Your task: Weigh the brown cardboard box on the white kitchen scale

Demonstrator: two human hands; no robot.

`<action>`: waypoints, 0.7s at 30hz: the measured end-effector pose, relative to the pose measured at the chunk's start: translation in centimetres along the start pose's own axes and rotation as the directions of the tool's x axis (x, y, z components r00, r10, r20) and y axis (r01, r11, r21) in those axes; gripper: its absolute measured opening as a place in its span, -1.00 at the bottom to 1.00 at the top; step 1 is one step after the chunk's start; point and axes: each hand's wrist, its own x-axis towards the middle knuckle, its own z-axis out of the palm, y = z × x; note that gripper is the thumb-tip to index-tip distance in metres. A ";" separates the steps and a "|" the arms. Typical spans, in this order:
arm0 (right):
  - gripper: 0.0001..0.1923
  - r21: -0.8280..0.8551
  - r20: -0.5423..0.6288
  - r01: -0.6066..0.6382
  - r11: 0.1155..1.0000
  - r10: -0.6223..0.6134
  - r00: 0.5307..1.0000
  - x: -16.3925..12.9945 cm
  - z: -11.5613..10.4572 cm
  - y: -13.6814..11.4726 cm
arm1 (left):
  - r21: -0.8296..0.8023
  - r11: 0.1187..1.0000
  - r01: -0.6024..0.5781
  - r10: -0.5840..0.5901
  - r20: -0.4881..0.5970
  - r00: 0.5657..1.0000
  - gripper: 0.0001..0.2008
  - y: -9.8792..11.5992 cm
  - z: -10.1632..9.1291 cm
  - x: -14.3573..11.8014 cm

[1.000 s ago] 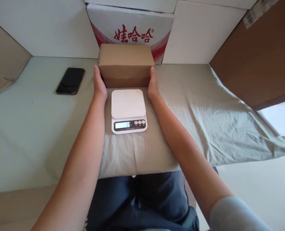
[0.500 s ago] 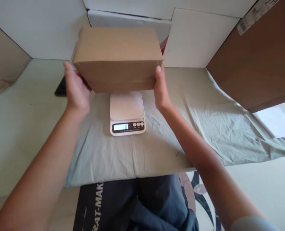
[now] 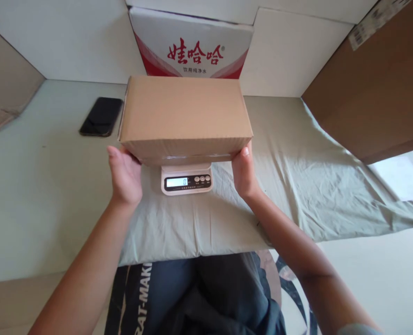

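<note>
Far to the left, a black flat smartphone (image 3: 101, 116) lies face up on the pale tabletop (image 3: 35, 195), well apart from everything else. Next comes the person's left hand (image 3: 125, 176), fingers curled up under the near left corner of a plain brown cardboard box (image 3: 185, 116), the thumb lying along its side; the hand is half closed and bears on that corner. The box is shut and held level, directly over a small white digital kitchen scale (image 3: 186, 178), covering its platform so that only the front strip with the display and three round buttons shows. The display reads zero; whether the box bottom touches the platform I cannot tell from here. The scale sits on a wrinkled grey-green cloth (image 3: 297, 186) spread over the middle and right of the table. Behind the box stands a white carton with red Chinese lettering (image 3: 192, 46), up against the back wall. The right hand (image 3: 244, 173) mirrors the left, half closed on the near right corner of the box. At the far right leans a large brown cardboard sheet (image 3: 374, 93).
</note>
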 end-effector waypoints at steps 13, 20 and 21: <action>0.06 0.019 0.028 -0.062 0.998 0.062 0.998 -0.3 0.5 1.0 | 0.018 0.999 0.031 -0.030 -0.015 0.999 0.09 -0.4 -1.2 -1.0; 0.12 -0.020 0.027 -0.095 0.995 0.095 0.995 -0.3 0.6 0.3 | 0.025 0.999 0.048 -0.048 0.015 0.999 0.06 0.5 -0.6 -1.0; 0.12 -0.023 0.025 -0.094 0.995 0.095 0.995 -0.3 0.6 0.3 | 0.023 0.999 0.040 -0.041 0.017 0.999 0.05 0.5 -0.6 -0.9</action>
